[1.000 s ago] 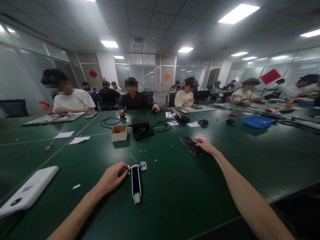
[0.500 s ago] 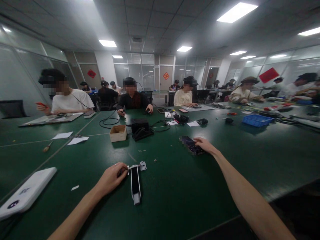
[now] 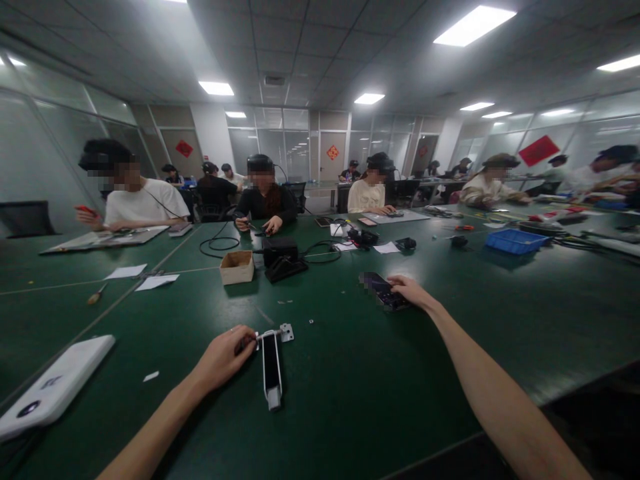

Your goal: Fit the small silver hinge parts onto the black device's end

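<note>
My left hand (image 3: 230, 355) rests on the green table with its fingers curled closed at the left end of a small metal bracket (image 3: 287, 332). A long white-framed part with a black middle (image 3: 271, 367) extends from this bracket toward me. My fingertips are partly hidden. Further off on the right, my right hand (image 3: 411, 291) reaches over a dark smartphone (image 3: 393, 297), which lies flat. Its fingers are stretched out and touch the phone's near right part. A tiny metal piece (image 3: 311, 321) lies between the two hands.
A white device (image 3: 60, 387) lies at the left edge. Beyond my hands stand a small cardboard box (image 3: 237, 268), a black stand (image 3: 285, 259) with cables and a blue tray (image 3: 515, 241). A brush (image 3: 97, 295) and paper pieces lie leftward. Several people sit around the table.
Both my hands, the bracket and the phone look unchanged. Across the table, the person in black has brought one hand inward, toward the other.
</note>
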Demonstrator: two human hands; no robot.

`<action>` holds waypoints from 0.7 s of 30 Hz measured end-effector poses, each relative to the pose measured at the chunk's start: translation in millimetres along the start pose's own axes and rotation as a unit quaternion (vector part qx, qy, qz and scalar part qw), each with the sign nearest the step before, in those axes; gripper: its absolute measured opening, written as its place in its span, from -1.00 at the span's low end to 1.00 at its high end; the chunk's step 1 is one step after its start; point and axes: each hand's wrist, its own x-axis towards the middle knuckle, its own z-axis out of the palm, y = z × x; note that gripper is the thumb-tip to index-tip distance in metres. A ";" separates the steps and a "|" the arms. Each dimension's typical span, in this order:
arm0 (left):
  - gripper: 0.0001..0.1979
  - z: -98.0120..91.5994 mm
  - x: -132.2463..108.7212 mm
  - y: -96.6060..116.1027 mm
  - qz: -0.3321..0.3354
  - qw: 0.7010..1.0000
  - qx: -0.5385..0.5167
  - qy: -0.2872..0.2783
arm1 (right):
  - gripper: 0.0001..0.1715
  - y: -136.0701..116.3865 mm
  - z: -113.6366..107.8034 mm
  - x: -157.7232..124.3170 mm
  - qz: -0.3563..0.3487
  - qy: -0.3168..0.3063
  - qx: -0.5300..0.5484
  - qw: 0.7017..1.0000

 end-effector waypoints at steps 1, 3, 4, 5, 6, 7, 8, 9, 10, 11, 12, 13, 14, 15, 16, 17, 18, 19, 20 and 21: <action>-0.74 -0.3 0.0 0.1 0.001 1.000 0.002 -0.002 | -0.41 -0.7 -0.1 -0.6 -0.001 0.003 -0.005 1.000; -0.73 -0.7 0.0 0.3 0.001 1.000 0.005 -0.006 | -0.43 -2.2 -0.2 -2.1 -0.003 0.013 -0.017 1.000; -0.72 -0.8 0.0 0.3 0.000 1.000 0.005 -0.008 | -0.45 -3.1 -0.1 -3.2 -0.004 0.022 -0.024 0.999; -0.72 -0.7 -0.1 0.3 -0.002 1.000 0.005 -0.009 | -0.47 -4.5 0.2 -4.5 -0.005 0.035 -0.034 0.999; -0.73 -0.5 -0.3 0.1 -0.004 1.000 0.005 -0.009 | -0.49 -6.4 0.7 -6.0 -0.006 0.054 -0.044 0.998; -0.73 0.0 -0.6 -0.3 -0.005 1.000 0.004 -0.008 | -0.49 -9.4 1.7 -7.7 -0.007 0.076 -0.053 0.996; -0.74 0.7 -0.9 -0.8 -0.006 1.000 0.003 -0.005 | -0.49 -13.6 3.4 -9.6 -0.011 0.106 -0.066 0.992; -0.75 1.5 -1.3 -1.5 -0.005 1.000 0.002 -0.001 | -0.50 -19.4 6.0 -12.0 -0.021 0.141 -0.083 0.986; -0.75 2.4 -1.8 -2.2 -0.004 1.000 0.001 0.003 | -0.52 -26.9 9.9 -14.9 -0.040 0.176 -0.102 0.978; -0.76 3.2 -2.1 -2.9 -0.004 1.000 -0.001 0.006 | -0.56 -36.4 15.3 -18.8 -0.071 0.214 -0.127 0.966; -0.77 3.9 -2.4 -3.4 -0.003 1.000 -0.002 0.007 | -0.61 -47.6 22.4 -23.9 -0.111 0.238 -0.149 0.953; -0.77 4.3 -2.5 -3.6 -0.004 1.000 -0.002 0.006 | -0.65 -60.3 31.3 -30.5 -0.154 0.243 -0.159 0.944; -0.78 4.5 -2.6 -3.5 -0.006 1.000 0.000 0.005 | -0.68 -74.2 41.8 -38.6 -0.198 0.230 -0.161 0.939; -0.78 4.4 -2.6 -3.0 -0.008 1.000 0.002 0.003 | -0.70 -88.6 53.8 -48.1 -0.235 0.211 -0.158 0.936; -0.78 4.1 -2.6 -2.3 -0.010 1.000 0.005 0.000 | -0.72 -103.0 66.7 -58.7 -0.267 0.181 -0.154 0.934; -0.78 3.6 -2.5 -1.4 -0.012 1.000 0.007 -0.003 | -0.73 -116.8 79.9 -69.7 -0.296 0.135 -0.152 0.933; -0.78 3.0 -2.5 -0.4 -0.013 1.000 0.007 -0.004 | -0.72 -129.2 92.8 -80.4 -0.318 0.089 -0.147 0.932; -0.79 2.5 -2.6 0.6 -0.013 1.000 0.006 -0.004 | -0.72 -139.9 104.8 -90.2 -0.333 0.044 -0.140 0.931; -0.79 2.0 -2.7 1.5 -0.013 1.000 0.004 -0.004 | -0.72 -148.5 115.2 -98.5 -0.345 0.005 -0.139 0.928; -0.79 1.6 -2.8 2.1 -0.012 1.000 0.003 -0.004 | -0.72 -154.8 123.7 -104.6 -0.356 -0.033 -0.144 0.923</action>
